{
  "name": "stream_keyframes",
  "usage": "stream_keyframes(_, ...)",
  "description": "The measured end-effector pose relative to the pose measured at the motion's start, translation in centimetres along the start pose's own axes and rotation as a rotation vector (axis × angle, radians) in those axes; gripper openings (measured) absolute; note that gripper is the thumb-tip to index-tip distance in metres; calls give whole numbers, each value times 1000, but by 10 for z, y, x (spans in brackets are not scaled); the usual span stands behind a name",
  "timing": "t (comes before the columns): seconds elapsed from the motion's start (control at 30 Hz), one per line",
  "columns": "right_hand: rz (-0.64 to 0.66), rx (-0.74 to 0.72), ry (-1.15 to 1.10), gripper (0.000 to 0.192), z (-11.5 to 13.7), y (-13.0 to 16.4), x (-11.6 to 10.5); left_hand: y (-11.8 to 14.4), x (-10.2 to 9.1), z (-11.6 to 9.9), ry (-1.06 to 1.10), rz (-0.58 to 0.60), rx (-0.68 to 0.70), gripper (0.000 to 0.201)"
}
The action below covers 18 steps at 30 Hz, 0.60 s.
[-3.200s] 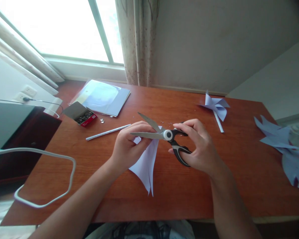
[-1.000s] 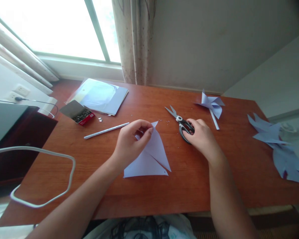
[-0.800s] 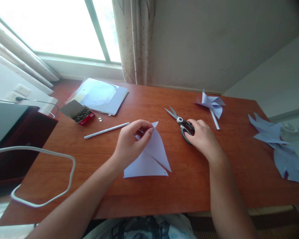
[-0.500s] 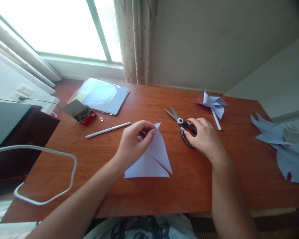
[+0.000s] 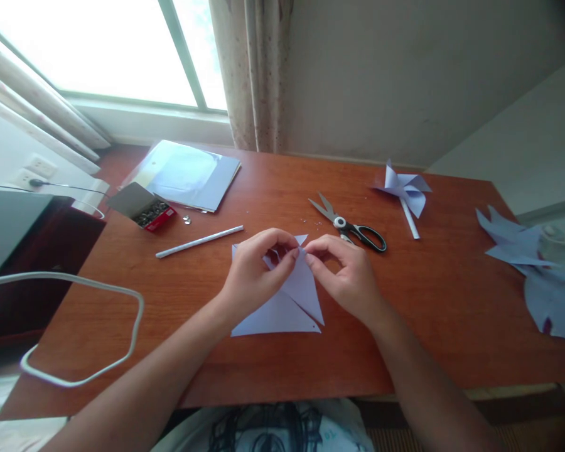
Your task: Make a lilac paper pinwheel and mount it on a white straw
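Note:
A white paper square with cut corners (image 5: 275, 312) lies before me, its slits running inward and a small hole showing near one corner. My left hand (image 5: 263, 263) pinches the paper near its far corner, thumb against forefinger. From the other side, my right hand (image 5: 343, 273) meets it, its thumb and forefinger pinched at the same corner of the paper. The fingertips hide exactly what lies between them. Just beyond my right hand rest black-handled scissors (image 5: 341, 223), blades apart, with tiny paper scraps near them.
A rolled paper stick (image 5: 200, 242) lies at left, near an opened red box of pushpins (image 5: 153, 213) and loose metal pieces (image 5: 187, 220). Behind is a stack of paper (image 5: 188, 176). A finished pinwheel (image 5: 405, 191) and cut paper shapes (image 5: 518, 245) lie right. A white cable (image 5: 139, 326) loops at left.
My right hand has let go of the scissors and moved left to the paper's corner beside my left hand. The left hand keeps its pinch.

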State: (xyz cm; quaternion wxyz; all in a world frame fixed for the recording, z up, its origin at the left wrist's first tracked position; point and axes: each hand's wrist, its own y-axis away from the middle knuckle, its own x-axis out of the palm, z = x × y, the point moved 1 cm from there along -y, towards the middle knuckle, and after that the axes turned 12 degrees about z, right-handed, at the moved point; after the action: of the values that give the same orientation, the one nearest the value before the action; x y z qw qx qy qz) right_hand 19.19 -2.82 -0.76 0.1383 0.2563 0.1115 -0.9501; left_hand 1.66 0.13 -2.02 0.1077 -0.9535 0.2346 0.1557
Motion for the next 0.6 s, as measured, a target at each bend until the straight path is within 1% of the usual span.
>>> stream_keyframes(0.13, 21, 34, -68, 8, -2, -1, -1, 0, 0, -1, 28, 12, 10, 4)
stream_keyframes(0.3, 31, 19, -38, 8, 0, -1, -1, 0, -2, -6, 49, 39, 24, 10)
stream_keyframes(0.4, 43, 21, -55, 7, -1, -1, 0, -1, -2, -7, 88, 36, -9, 12)
stream_keyframes(0.5, 33, 45, -119, 4, -1, 0, 1, -1, -2, -6, 125, 37, -46, 14)
stream_keyframes(0.6, 11, 81, -174, 6, -2, 0, 2, -1, 0, -6, 140, 70, -53, 15)
